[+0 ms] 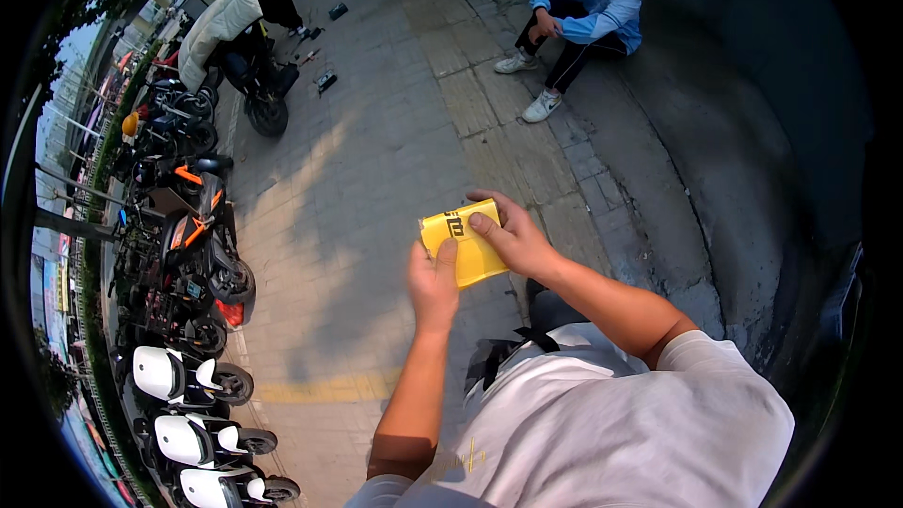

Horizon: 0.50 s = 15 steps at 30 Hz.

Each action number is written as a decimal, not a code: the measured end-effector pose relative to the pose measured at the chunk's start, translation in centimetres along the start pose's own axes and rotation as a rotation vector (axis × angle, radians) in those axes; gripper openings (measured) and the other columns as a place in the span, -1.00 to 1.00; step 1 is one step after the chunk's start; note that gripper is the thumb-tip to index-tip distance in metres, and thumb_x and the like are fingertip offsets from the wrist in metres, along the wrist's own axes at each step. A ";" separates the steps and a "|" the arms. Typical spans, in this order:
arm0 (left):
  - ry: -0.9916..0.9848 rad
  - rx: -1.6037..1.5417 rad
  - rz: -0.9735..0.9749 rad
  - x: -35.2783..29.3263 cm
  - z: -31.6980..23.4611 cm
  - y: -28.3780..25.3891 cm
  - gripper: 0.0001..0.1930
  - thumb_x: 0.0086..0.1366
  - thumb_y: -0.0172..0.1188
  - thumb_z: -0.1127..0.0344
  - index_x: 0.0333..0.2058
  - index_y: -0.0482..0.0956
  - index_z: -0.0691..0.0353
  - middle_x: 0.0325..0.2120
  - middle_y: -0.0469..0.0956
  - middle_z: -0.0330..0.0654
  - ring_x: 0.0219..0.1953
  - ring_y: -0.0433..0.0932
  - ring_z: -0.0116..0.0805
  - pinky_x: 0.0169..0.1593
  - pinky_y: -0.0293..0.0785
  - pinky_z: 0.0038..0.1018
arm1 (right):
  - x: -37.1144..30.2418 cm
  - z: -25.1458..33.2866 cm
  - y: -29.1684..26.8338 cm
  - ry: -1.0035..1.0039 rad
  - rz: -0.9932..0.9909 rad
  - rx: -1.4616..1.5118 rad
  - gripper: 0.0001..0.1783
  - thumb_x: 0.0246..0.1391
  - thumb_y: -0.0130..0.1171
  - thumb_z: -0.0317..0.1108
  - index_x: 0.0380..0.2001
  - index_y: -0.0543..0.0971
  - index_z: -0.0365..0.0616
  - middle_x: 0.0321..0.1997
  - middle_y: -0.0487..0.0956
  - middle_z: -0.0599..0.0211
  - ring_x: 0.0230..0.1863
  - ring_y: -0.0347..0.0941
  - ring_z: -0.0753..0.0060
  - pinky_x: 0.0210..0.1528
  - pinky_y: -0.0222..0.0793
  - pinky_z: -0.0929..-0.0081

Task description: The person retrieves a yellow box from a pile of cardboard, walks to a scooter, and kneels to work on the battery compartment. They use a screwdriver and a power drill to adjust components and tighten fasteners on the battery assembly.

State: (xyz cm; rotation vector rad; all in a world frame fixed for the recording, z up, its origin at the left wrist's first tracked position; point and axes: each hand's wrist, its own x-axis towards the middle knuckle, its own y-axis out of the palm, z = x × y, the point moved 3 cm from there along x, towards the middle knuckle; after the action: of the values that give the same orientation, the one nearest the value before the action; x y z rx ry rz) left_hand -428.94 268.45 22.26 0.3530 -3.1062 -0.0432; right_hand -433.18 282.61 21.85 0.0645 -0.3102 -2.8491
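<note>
A flat, yellow, glossy folded packet or sheet (478, 263) with dark printing is held up in front of my chest, above the pavement. My left hand (433, 290) grips its left side, with the thumb lying on the front face. From the right, my right hand (516, 235) is closed round the upper right corner, its thumb pressed on the face near the printing. Most fingers of both hands are hidden behind the yellow piece, so what it contains, if anything, does not show.
Motorbikes and scooters line the left side, among them white scooters (183, 437) and an orange-black motorbike (202, 221). A scooter with a pale cover (221, 28) stands farther off, small dark objects (325, 81) on the paving beside it. Someone in a blue jacket (607, 9) sits at far right.
</note>
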 end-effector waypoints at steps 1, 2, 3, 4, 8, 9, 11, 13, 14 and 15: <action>-0.027 -0.014 0.005 3.4 -0.8 -0.1 -0.67 0.25 0.21 0.26 -0.13 0.41 0.35 -0.26 0.51 -0.17 -0.24 0.49 -0.43 -0.16 0.44 -0.51 | 3.7 -0.2 0.1 0.049 -0.009 0.100 -0.41 0.21 0.07 -0.16 0.14 0.26 -0.39 -0.09 0.50 0.08 -0.09 0.44 0.43 -0.06 0.39 0.47; -0.008 0.025 0.034 6.3 -1.8 -0.1 -0.62 0.21 0.25 0.27 -0.08 0.40 0.35 -0.21 0.48 -0.13 -0.20 0.49 -0.39 -0.12 0.43 -0.48 | 7.1 0.5 -0.1 0.101 -0.025 0.147 -0.41 0.20 0.08 -0.17 0.14 0.25 -0.39 -0.08 0.49 0.07 -0.09 0.45 0.42 -0.07 0.40 0.47; 0.009 0.058 0.044 8.6 -2.1 -0.4 -0.55 0.17 0.28 0.27 -0.03 0.38 0.35 -0.16 0.46 -0.10 -0.16 0.48 -0.34 -0.08 0.43 -0.45 | 10.2 0.5 0.0 0.162 -0.026 0.184 -0.40 0.20 0.08 -0.18 0.15 0.25 -0.39 -0.08 0.49 0.05 -0.09 0.45 0.41 -0.07 0.41 0.47; 0.120 0.261 0.011 11.1 -2.8 -1.9 -0.40 0.09 0.35 0.19 0.05 0.34 0.32 -0.08 0.42 -0.06 -0.07 0.45 -0.25 -0.02 0.41 -0.39 | 13.9 0.4 1.1 0.219 0.002 0.233 -0.40 0.19 0.09 -0.19 0.15 0.25 -0.39 -0.07 0.49 0.04 -0.09 0.46 0.40 -0.07 0.42 0.47; 0.571 0.948 0.049 22.9 -3.1 -7.1 -0.26 -0.07 0.43 0.06 0.06 0.39 0.29 0.04 0.37 -0.02 0.05 0.38 -0.02 0.11 0.34 -0.23 | 26.3 -1.5 4.5 0.386 0.170 0.205 -0.43 0.19 0.08 -0.23 0.14 0.26 -0.40 -0.08 0.49 0.03 -0.11 0.47 0.38 -0.09 0.43 0.45; 0.470 0.796 0.152 26.6 -2.5 -8.0 -0.32 -0.07 0.42 0.08 0.00 0.44 0.31 0.03 0.39 -0.01 0.02 0.40 0.02 0.07 0.37 -0.23 | 29.6 -1.9 5.1 0.424 0.199 0.189 -0.52 0.20 0.05 -0.20 0.05 0.34 -0.36 -0.13 0.50 0.11 -0.15 0.47 0.41 -0.14 0.43 0.46; 0.421 0.933 0.253 33.2 -1.5 -9.5 -0.35 -0.05 0.40 0.12 0.00 0.44 0.31 0.01 0.40 0.00 0.01 0.41 0.01 0.04 0.39 -0.24 | 36.2 -4.0 5.7 0.470 0.250 0.161 -0.56 0.21 0.03 -0.18 -0.01 0.36 -0.32 -0.16 0.49 0.16 -0.18 0.46 0.44 -0.17 0.41 0.48; 0.512 0.942 0.328 39.8 -1.8 -9.1 -0.43 0.00 0.37 0.20 -0.02 0.45 0.31 -0.10 0.48 0.00 -0.10 0.48 0.01 -0.06 0.44 -0.26 | 41.6 -2.9 5.0 0.483 0.161 0.060 -0.55 0.20 0.03 -0.07 -0.07 0.39 -0.26 -0.21 0.49 0.24 -0.23 0.44 0.48 -0.20 0.38 0.51; 0.506 0.896 0.358 43.3 -1.8 -8.8 -0.48 0.04 0.35 0.21 -0.04 0.45 0.32 -0.13 0.49 0.00 -0.14 0.49 0.00 -0.09 0.45 -0.27 | 44.4 -2.1 4.2 0.501 0.157 0.001 -0.53 0.19 0.05 -0.05 -0.07 0.39 -0.27 -0.21 0.49 0.24 -0.23 0.44 0.49 -0.20 0.38 0.51; 0.496 0.834 0.384 46.6 -1.3 -8.5 -0.53 0.08 0.32 0.23 -0.06 0.46 0.32 -0.16 0.51 -0.01 -0.17 0.51 0.00 -0.12 0.46 -0.29 | 47.1 -1.2 3.1 0.530 0.149 -0.072 -0.50 0.18 0.08 -0.02 -0.07 0.39 -0.27 -0.21 0.49 0.23 -0.22 0.44 0.49 -0.20 0.37 0.51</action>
State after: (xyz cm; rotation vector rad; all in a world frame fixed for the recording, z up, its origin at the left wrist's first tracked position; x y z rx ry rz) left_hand -472.46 249.71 23.85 -0.2188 -2.4767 1.1521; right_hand -477.56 266.47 20.66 0.7316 -0.0933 -2.5678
